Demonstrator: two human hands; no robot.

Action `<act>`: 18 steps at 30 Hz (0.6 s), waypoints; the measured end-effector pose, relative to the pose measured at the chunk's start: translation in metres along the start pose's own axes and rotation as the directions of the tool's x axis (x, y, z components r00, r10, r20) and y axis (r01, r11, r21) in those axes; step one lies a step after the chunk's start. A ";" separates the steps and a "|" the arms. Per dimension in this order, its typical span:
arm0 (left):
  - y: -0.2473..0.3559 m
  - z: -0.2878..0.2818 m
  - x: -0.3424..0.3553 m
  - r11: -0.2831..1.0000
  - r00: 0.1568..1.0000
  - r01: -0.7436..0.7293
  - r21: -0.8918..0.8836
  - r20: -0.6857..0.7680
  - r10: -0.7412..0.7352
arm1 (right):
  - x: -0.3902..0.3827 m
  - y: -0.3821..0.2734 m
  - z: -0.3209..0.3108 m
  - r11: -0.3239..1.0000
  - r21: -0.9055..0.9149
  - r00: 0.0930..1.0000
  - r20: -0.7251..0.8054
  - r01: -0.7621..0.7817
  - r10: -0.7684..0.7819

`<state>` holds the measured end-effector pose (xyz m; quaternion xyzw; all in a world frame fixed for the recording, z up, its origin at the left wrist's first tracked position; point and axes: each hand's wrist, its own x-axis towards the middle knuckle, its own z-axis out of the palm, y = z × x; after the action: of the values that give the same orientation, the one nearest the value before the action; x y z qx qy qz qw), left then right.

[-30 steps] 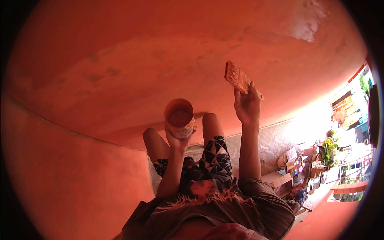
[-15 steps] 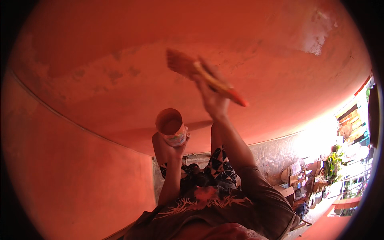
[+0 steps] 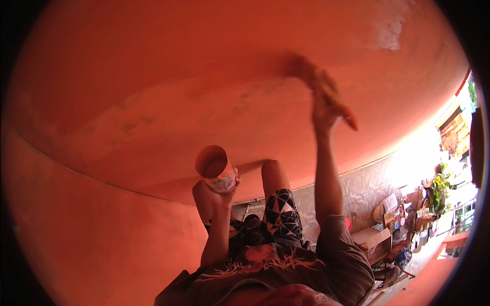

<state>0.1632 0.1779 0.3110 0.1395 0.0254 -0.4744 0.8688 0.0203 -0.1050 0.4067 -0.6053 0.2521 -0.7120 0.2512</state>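
Observation:
My right hand [image 3: 326, 109] grips a wide paintbrush [image 3: 326, 87] with a red-tipped handle. Its bristles are smeared by motion and press against the orange-red wall [image 3: 204, 30], over a darker, wet-looking band. Lower and to the left, my left hand [image 3: 227, 196] is wrapped around a paint tub [image 3: 217, 173], held upright above my left knee. Through the tub's open top, orange-red paint coats the inner wall; how much it holds is hard to tell. Paler, patchy grey marks [image 3: 135, 122] show on the wall left of the brush.
A second wall [image 3: 117, 239] of the same colour meets the first at a corner on the left. Grey tiled floor [image 3: 357, 191] runs along the wall's foot. To the right stand a cardboard box [image 3: 375, 242], assorted household items and a green plant [image 3: 440, 191] in bright light.
The brush in my right hand has moved right along the wall, and my right arm has straightened. Dark wet paint now covers part of the patchy area. My left hand keeps the tub.

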 end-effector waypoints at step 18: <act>0.011 -0.062 0.040 0.987 0.990 0.116 0.113 0.072 -0.125 | -0.050 -0.043 0.053 0.862 0.177 0.807 0.302 0.476 -0.507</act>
<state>0.1996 0.1677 0.2472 0.1660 -0.0265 -0.5320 0.8299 0.0771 -0.0426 0.4056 -0.7505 0.0066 -0.6488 0.1255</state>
